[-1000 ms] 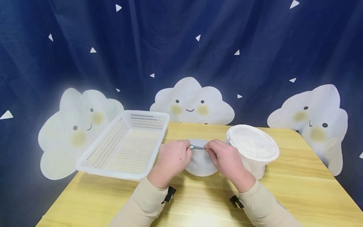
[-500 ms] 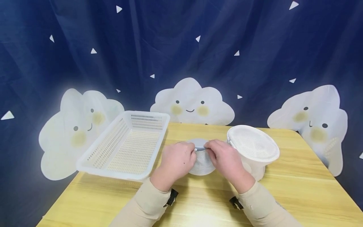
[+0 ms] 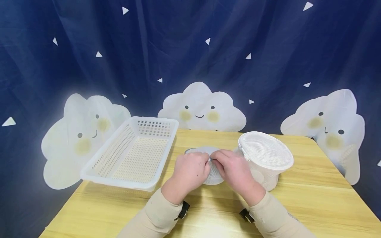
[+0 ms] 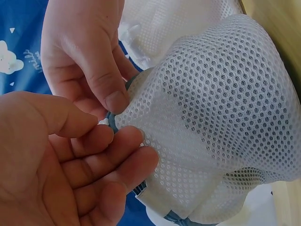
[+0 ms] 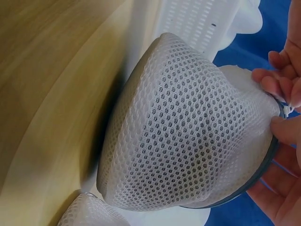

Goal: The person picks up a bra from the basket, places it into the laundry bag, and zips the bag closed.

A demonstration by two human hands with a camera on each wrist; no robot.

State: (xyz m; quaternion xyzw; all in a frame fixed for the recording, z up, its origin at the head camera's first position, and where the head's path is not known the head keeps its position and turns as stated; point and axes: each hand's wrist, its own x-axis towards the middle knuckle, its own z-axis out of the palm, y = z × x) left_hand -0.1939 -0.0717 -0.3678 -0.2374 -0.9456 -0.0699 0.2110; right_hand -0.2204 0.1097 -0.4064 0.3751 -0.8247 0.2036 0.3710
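Observation:
A small round mesh laundry bag (image 3: pixel 213 177) with a grey-blue zipper stands on the table between my hands. My left hand (image 3: pixel 191 170) pinches the white zipper pull (image 5: pixel 288 110) between thumb and curled fingers. On the other side, my right hand (image 3: pixel 233 168) grips the zippered edge, its thumb on the mesh and fingers behind. Both hands meet at the zipper, almost touching. In the right wrist view the zipper band (image 5: pixel 261 173) curves down around the rim, and the mesh side puffs outward. The bag's contents, if any, do not show.
At the left is a white perforated plastic basket (image 3: pixel 119 182). A larger white mesh laundry bag (image 3: pixel 266 152) stands close by my right hand. The wooden table (image 3: pixel 315 205) extends to a dark blue curtain (image 3: pixel 190 43) printed with clouds.
My left hand has slid rightward along the zipper with the pull, up to the right hand. More of the zippered rim shows behind the left hand; the right hand has shifted slightly left.

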